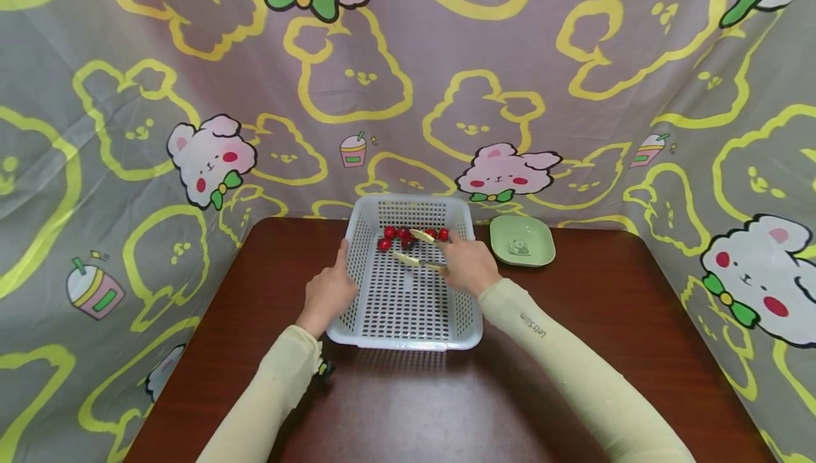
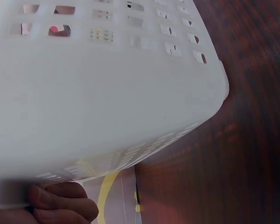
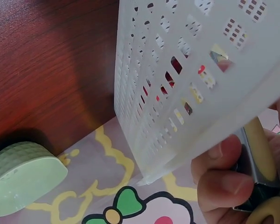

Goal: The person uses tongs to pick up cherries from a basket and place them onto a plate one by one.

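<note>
1. Left hand: index finger straight, other fingers curled, gripping the left side of the white basket; forearm slanting inward.
2. Right hand: reaching over the right rim, fingers wrapped round the tongs (tips spread apart).
3. Red fruits: inside the basket's far end, near those tips.

Soft, even light with pale glare on the near tabletop
</note>
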Demonstrator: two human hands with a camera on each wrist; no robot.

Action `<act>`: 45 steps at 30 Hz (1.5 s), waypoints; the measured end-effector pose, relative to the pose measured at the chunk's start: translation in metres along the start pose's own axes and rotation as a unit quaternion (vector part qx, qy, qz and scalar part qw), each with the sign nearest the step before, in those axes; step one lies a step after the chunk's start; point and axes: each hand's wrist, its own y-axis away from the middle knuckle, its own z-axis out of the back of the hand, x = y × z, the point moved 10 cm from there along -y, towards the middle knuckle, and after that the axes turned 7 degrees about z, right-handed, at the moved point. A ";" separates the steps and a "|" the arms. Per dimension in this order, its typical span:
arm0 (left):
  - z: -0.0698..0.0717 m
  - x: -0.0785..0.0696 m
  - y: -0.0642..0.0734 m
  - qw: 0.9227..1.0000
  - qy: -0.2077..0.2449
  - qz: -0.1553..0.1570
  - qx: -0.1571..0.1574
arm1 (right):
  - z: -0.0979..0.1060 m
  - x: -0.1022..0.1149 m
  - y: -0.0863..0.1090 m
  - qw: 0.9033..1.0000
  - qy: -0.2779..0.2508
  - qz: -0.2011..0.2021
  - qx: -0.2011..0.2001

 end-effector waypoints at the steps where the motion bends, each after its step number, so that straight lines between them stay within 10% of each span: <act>1: 0.000 0.000 0.000 1.000 0.002 0.001 0.001 | -0.001 0.000 0.000 1.000 0.002 0.001 0.002; 45: -0.001 -0.001 0.002 1.000 0.007 0.011 0.013 | 0.002 0.000 0.002 0.999 0.001 0.018 -0.026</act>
